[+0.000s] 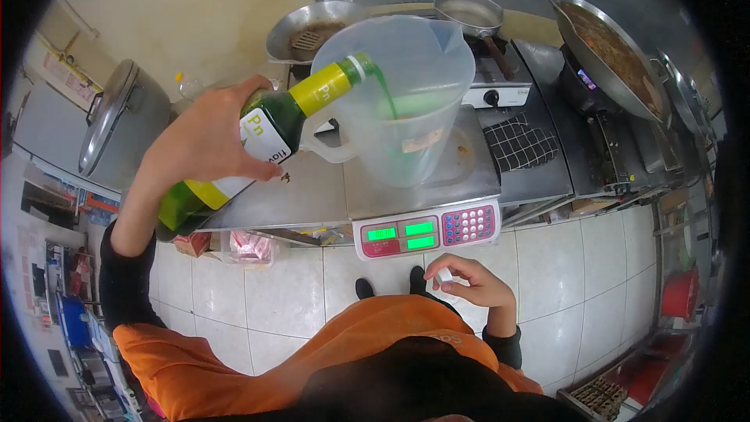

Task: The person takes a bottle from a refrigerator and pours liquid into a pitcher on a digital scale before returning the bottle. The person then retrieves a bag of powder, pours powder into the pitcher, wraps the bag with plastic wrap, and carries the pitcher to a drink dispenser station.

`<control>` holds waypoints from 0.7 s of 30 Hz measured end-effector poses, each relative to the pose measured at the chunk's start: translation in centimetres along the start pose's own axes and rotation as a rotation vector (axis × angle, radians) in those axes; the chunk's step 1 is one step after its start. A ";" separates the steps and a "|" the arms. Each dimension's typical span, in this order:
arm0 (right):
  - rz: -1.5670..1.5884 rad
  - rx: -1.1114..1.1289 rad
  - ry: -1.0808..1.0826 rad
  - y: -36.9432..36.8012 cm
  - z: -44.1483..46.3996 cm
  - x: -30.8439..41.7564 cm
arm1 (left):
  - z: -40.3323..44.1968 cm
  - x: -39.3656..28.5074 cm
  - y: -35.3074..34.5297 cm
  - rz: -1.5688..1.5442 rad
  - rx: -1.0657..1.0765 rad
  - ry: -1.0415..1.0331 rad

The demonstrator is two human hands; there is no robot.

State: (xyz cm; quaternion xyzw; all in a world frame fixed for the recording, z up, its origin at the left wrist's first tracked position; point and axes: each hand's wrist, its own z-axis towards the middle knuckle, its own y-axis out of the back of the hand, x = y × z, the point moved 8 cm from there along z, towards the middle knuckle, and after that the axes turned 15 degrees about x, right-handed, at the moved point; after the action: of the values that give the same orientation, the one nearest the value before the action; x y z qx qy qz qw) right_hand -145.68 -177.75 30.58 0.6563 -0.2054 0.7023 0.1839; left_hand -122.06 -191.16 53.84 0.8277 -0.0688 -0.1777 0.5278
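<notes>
My left hand [194, 139] is wrapped round a green glass bottle [269, 134] with a white and yellow-green label. The bottle is tilted, its mouth over the rim of a large translucent plastic measuring jug [443, 78]. A thin stream of green liquid [386, 94] runs from the mouth into the jug, and green liquid shows through its wall. Under the jug is a digital scale [428, 229] with lit green displays; its digits are too small to read surely. Low in front of my body, my right hand [483, 287] holds a small white bottle cap [444, 275] between its fingers.
Behind the jug are a pan with a slotted turner [312, 37] and a small saucepan [469, 12] near a stove [496, 97]. A checked cloth [522, 143] lies right of the scale. A large filled wok [613, 55] stands far right, a lidded pot [125, 125] far left.
</notes>
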 end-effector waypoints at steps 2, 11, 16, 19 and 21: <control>0.024 -0.001 0.009 0.0 0.0 0.0 | 0.1 0.0 0.0 -0.031 0.009 -0.005; -0.036 -0.008 -0.009 0.0 -0.1 -0.4 | 0.0 -0.3 0.3 0.013 -0.054 -0.058; -0.041 0.053 -0.030 -0.1 -0.2 -0.5 | 0.1 0.0 0.5 0.036 0.001 0.002; -0.026 0.062 -0.051 -0.1 -0.1 -0.6 | 0.0 -0.1 0.7 0.022 0.010 -0.003; -0.045 0.060 -0.038 -0.1 -0.1 -0.6 | -0.1 -0.2 0.8 0.029 -0.002 -0.013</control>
State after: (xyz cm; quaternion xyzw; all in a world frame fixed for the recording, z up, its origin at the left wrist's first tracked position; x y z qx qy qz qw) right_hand -145.64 -177.58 29.96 0.6792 -0.1728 0.6912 0.1762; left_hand -122.18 -191.32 54.66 0.8249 -0.0839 -0.1757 0.5307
